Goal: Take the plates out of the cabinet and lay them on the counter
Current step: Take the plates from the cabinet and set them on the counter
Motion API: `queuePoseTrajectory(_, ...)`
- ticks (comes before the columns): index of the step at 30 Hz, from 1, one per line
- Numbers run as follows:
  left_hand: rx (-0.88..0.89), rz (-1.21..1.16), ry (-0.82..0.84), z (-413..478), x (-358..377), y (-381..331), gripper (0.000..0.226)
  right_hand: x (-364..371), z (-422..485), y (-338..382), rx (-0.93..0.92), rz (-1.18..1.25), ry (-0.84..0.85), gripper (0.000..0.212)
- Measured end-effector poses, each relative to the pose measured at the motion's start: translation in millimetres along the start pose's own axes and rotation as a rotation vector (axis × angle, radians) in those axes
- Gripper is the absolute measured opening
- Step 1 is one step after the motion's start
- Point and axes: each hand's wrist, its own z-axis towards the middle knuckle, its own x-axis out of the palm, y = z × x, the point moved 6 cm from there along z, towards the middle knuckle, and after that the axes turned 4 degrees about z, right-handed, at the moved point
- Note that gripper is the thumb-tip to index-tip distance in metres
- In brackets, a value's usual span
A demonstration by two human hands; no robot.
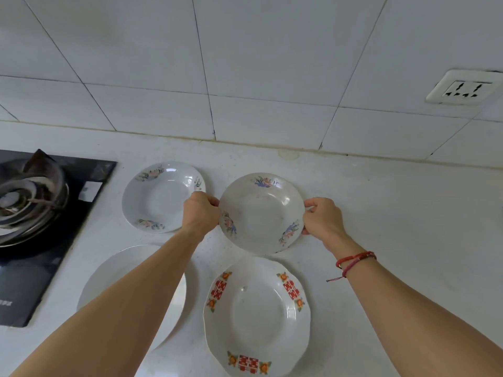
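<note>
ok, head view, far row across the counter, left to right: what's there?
Gas stove → resting flowered plate → left hand → held flowered plate → right hand → wall socket.

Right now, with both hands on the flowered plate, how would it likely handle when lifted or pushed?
The flowered plate looks like glazed ceramic: probably rigid, and breakable if dropped. Its glossy rim may be slippery; the left hand and right hand grip opposite edges. Wide and shallow, it should slide on the counter, not tip.
</note>
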Motion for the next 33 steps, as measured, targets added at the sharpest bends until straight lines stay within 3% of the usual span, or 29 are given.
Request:
queuePoseTrajectory(23,0.065,0.041,-0.049,28.4,16.6,-1.8,0.033,20.0,39.9,-13.6,0.013,-0.01,0.002,0.036)
queuePoseTrajectory(30,0.148,0.141,-0.011,16.3,13.7,-2.3,0.011,21.0,30.2,-7.7,-0.053,-0.081,0.043,0.055)
queuePoseTrajectory(33,0.229,0.26,-0.012,7.2,9.7,-5.1,0.045,17.1,19.5,0.1,-0.127,-0.172,0.049,0.064)
